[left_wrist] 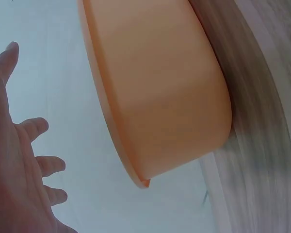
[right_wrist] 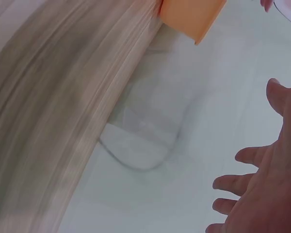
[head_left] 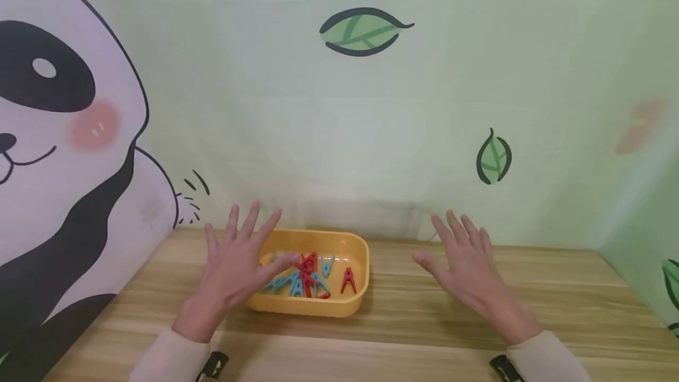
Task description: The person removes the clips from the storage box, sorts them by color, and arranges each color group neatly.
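Pale sleeves (head_left: 172, 358) reach forward, both hands (head_left: 233, 267) (head_left: 472, 273) spread midair.

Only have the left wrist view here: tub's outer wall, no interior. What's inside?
Observer: Red and blue plastic clips lie in the yellow tub.
Operator: Copy. All bunched up?
Observer: No. One red clip lies apart from the main cluster, toward the tub's right end.
Operator: Right hand holding anything?
Observer: Nothing. The right hand is empty, fingers extended, off to the right of the tub.
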Motion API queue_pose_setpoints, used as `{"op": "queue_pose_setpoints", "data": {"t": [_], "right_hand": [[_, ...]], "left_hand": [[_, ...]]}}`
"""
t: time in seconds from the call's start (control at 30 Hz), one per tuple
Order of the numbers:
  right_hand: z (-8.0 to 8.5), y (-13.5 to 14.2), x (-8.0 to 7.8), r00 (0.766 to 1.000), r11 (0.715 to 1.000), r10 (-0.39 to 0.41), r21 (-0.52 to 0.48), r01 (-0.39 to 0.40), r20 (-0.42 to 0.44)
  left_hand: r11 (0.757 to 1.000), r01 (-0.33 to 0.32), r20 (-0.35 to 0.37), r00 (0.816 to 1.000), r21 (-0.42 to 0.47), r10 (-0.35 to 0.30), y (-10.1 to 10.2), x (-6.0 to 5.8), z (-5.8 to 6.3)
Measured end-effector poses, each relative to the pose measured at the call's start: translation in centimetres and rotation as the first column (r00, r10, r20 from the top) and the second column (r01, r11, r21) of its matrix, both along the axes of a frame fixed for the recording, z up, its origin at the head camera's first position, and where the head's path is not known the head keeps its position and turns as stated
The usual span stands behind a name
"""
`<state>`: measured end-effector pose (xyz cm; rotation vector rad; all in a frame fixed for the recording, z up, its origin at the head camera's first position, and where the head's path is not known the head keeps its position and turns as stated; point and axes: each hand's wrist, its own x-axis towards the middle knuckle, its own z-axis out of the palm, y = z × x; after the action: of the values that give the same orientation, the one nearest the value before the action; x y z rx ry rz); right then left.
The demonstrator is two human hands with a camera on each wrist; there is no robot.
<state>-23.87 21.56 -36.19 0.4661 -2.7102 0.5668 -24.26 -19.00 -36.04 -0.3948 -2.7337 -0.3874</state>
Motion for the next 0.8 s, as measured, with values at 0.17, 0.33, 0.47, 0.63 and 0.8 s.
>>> {"op": "queue_pose_setpoints", "data": {"t": [0.17,0.33,0.47,0.63,0.8], "right_hand": [[-0.1,-0.6,0.2,0.999,0.999,0.026,-0.020,-0.027,-0.025],[-0.2,-1.1,0.1,0.997,0.998,0.052,-0.026,-0.054,-0.061],[0.0,-1.7,-0.1,0.996,0.998,0.061,-0.023,-0.062,-0.066],[0.2,-2.2,-0.1,0.997,0.998,0.058,-0.001,-0.058,-0.054],[0.3,-2.5,-0.1,0.998,0.998,0.050,0.034,-0.049,-0.043]], "left_hand": [[1.000,-0.002,-0.001,1.000,0.008,0.002,0.1,0.1,-0.3],[1.000,0.000,-0.010,1.000,0.009,0.000,0.1,0.0,-0.4],[1.000,-0.003,-0.018,1.000,0.006,0.003,-0.1,0.0,-0.3],[1.000,-0.006,-0.025,1.000,-0.004,0.006,0.0,0.0,0.0],[1.000,-0.008,-0.024,1.000,-0.015,0.008,-0.1,0.1,0.0]]}}
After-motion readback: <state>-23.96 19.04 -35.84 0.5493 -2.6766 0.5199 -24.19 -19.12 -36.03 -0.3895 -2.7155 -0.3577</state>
